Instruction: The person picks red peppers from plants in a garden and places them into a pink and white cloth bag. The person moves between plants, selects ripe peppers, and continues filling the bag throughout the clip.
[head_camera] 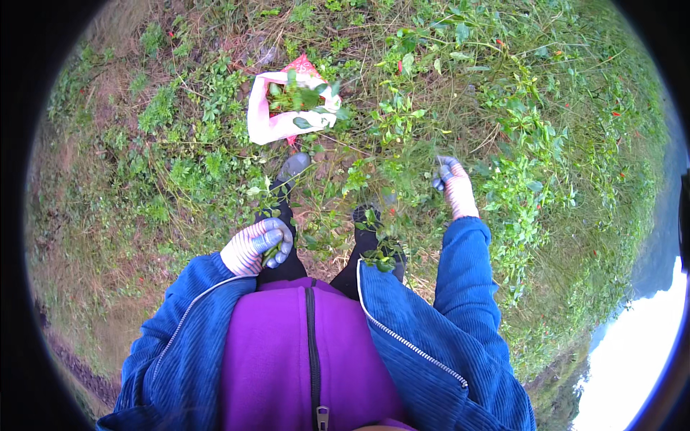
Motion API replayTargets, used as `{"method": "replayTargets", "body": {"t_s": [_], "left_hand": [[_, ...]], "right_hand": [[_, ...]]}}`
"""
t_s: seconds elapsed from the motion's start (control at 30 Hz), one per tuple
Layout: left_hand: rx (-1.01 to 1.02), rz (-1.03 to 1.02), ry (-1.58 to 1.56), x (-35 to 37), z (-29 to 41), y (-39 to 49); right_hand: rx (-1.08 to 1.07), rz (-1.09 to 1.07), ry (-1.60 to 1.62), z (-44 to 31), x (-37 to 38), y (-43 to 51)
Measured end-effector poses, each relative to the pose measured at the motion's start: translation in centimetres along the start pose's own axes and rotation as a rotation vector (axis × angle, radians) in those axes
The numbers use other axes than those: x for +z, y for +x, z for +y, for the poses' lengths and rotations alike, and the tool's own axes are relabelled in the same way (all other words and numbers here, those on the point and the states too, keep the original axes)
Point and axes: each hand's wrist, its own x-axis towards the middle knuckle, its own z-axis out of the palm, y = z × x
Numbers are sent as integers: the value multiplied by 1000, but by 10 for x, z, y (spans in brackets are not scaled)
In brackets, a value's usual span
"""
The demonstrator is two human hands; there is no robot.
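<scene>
My left hand [264, 245], in a striped glove with grey-coated fingers, is curled around green chili peppers [271, 253] near my left thigh. Out to the right, my right hand [453, 180], in a matching glove, reaches over thin green stems; its fingers are bent, and whether they hold a stem cannot be told. An open pink-and-white plastic bag [262, 121] stands on the ground ahead, with green leaves and pods partly visible inside. Leafy pepper stems [383, 258] rise between and beside my legs.
Pepper plants [520, 188] with scattered red peppers grow thickly on the right. Low weeds [161, 108] and dry straw cover the ground on the left. My grey-toed shoe [295, 166] is just below the bag, and my other foot is among the stems.
</scene>
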Motion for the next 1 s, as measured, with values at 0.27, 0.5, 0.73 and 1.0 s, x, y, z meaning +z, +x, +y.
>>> {"method": "replayTargets", "body": {"t_s": [0.27, 0.5, 0.73, 1.0], "left_hand": [[33, -30, -1, 34, 31, 30], [169, 24, 219, 71, 65, 35], [123, 10, 635, 83, 81, 29], [53, -57, 714, 70, 76, 21]], "right_hand": [[-416, -19, 769, -104, 98, -114], [-482, -184, 336, -145, 178, -174], [-675, -349, -26, -151, 207, -201], [-346, -307, 215, -150, 218, -213]]}}
